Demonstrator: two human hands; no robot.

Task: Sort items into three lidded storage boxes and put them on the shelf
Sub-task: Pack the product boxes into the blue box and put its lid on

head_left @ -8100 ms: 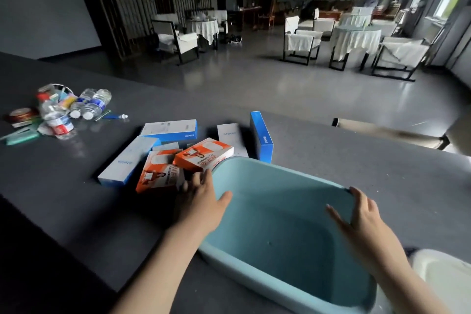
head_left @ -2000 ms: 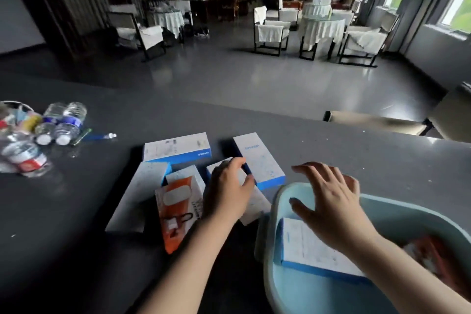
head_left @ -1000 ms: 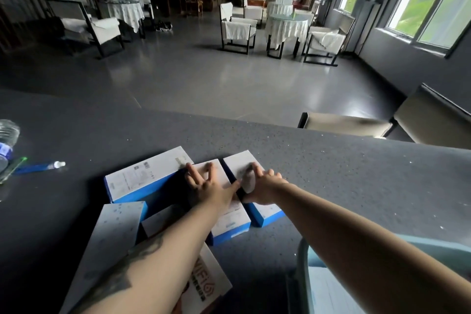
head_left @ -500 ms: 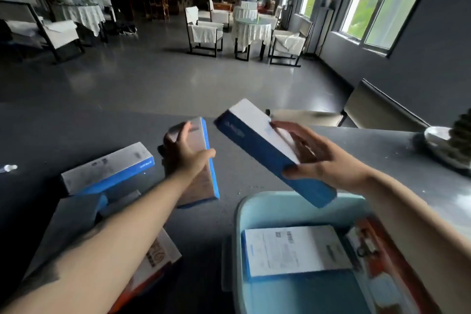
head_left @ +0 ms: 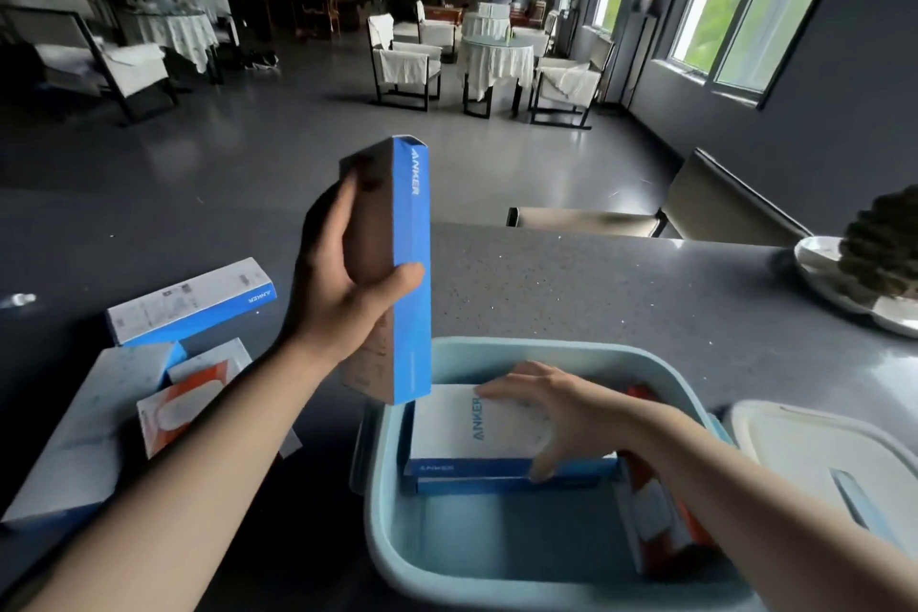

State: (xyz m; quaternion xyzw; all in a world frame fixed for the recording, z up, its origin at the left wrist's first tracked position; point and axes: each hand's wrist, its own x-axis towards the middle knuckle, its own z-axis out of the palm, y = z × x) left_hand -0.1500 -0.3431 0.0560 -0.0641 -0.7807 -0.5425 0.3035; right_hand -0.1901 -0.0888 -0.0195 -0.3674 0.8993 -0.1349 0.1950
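dim interior | daylight from windows [head_left: 735, 10] at right | wide-angle bending at edges | slight softness

Head view, forward and down, close over counter [head_left: 596, 293]
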